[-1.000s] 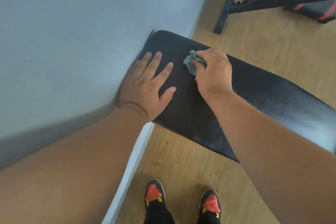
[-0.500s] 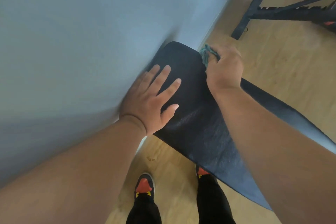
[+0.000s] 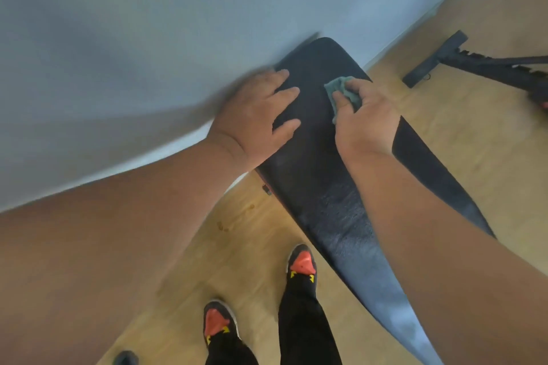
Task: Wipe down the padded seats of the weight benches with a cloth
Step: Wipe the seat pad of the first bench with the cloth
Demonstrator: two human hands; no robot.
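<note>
Right hand (image 3: 366,118) fingers (image 3: 341,98) pinch cloth (image 3: 341,89) against seat (image 3: 311,163) to wipe; left hand (image 3: 258,118), flat and empty, braces beside cloth.

One padded bench seat (image 3: 311,157), one cloth (image 3: 341,89), two hands (image 3: 255,115) (image 3: 364,121), two shoes (image 3: 302,264) (image 3: 216,320).

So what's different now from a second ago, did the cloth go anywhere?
The right hand swept the green cloth out to the far edge of the black bench pad half a second ago, then brought it back toward the middle near the wall end. The view swung too, so the pad looks more slanted. The left hand stayed flat on the pad, and the cloth stayed gripped.
</note>
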